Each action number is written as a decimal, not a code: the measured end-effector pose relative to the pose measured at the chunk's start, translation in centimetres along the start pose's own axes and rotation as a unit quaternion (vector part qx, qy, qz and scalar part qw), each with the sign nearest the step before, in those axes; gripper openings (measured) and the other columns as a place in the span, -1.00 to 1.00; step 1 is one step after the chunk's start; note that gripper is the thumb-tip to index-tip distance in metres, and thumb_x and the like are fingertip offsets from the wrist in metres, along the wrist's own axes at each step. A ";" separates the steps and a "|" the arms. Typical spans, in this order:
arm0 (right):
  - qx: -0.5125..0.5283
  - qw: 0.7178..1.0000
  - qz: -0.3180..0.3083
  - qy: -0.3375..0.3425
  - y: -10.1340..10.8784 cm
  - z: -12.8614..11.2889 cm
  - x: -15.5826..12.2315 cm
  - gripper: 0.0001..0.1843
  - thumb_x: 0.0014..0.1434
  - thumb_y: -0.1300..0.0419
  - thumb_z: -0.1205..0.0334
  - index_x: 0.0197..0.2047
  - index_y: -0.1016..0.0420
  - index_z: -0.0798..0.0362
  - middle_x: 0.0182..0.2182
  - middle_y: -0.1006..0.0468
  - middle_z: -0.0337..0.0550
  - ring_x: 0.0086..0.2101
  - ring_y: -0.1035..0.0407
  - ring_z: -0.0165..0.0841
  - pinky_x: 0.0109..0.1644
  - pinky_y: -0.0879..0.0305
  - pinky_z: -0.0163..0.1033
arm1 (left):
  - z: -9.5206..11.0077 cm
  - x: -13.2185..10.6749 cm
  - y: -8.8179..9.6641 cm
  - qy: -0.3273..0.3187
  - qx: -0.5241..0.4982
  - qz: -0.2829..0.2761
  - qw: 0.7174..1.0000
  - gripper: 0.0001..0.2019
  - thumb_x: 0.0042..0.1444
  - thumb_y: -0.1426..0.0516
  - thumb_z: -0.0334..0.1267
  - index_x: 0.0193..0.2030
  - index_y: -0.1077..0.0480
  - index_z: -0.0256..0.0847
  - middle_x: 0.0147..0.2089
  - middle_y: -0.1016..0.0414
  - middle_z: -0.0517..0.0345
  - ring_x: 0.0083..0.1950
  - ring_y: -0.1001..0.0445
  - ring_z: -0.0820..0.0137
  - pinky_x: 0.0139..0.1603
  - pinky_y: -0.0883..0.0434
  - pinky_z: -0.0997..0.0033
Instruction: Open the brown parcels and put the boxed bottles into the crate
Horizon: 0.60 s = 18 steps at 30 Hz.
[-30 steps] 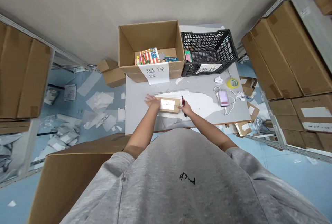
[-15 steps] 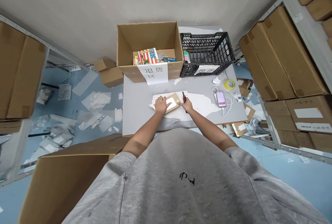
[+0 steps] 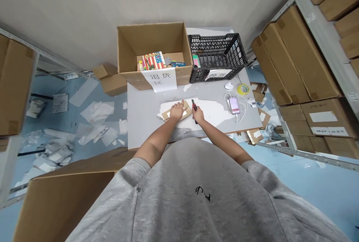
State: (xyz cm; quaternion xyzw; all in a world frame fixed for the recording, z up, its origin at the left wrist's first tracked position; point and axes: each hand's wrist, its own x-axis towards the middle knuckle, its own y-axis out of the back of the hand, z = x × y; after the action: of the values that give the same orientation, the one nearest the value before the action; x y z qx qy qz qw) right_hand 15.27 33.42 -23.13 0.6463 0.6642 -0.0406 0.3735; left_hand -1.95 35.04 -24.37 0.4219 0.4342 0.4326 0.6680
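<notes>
- Left hand is lying over a small brown cardboard packet, can't really tell if its fingers grip it
- Right hand has a red-and-black cutter wrapped in its fist, just right of the packet
- Packet's on some white sheeting
- Phone and yellow tape roll off right
- Farther back: big cardboard box beside a black crate
</notes>
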 end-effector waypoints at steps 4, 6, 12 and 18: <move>0.126 0.987 -0.043 -0.095 -1.5 0.1 -2.4 -0.42 0.47 0.05 -0.34 0.02 -0.38 0.03 -0.58 -0.47 -0.23 -0.59 -0.48 -0.29 -0.46 -0.46 -0.25 | 0.0 0.6 0.5 0.012 -0.002 -0.008 1.000 -0.32 0.50 0.11 0.02 0.61 -0.04 -0.32 0.27 -0.43 -0.42 0.26 -0.41 -0.12 0.19 -0.34 0.01; 0.140 0.982 -0.067 -0.105 -2.1 -0.3 -3.0 -0.38 0.47 0.09 -0.36 0.06 -0.38 0.05 -0.63 -0.45 -0.23 -0.58 -0.52 -0.23 -0.49 -0.46 -0.23 | 0.1 0.9 0.9 0.023 -0.006 -0.018 1.000 -0.33 0.50 0.11 0.00 0.61 -0.04 -0.33 0.28 -0.42 -0.44 0.26 -0.41 -0.12 0.16 -0.36 0.02; 0.089 0.990 -0.058 -0.093 -2.7 -2.3 -2.7 -0.36 0.50 0.11 -0.32 0.13 -0.42 0.08 -0.65 -0.47 -0.20 -0.63 -0.52 -0.18 -0.53 -0.43 -0.20 | 0.6 1.0 1.3 0.027 0.005 -0.033 0.999 -0.33 0.50 0.11 0.00 0.60 -0.03 -0.35 0.28 -0.41 -0.46 0.24 -0.42 -0.12 0.11 -0.40 0.05; 0.049 0.990 -0.033 -0.127 -2.5 -3.9 -2.0 -0.43 0.55 0.07 -0.15 0.09 -0.48 0.20 -0.68 -0.46 -0.18 -0.67 -0.48 -0.20 -0.57 -0.41 -0.24 | 1.3 0.9 1.8 0.039 0.024 -0.054 0.997 -0.32 0.51 0.16 0.03 0.62 0.00 -0.31 0.29 -0.40 -0.43 0.24 -0.43 -0.07 0.07 -0.45 0.08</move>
State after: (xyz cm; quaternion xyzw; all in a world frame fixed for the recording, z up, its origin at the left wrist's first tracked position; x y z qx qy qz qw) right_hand 11.07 33.42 -20.32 0.6311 0.6294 -0.1678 0.4211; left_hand -0.85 36.10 -22.51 0.3965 0.4922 0.4014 0.6629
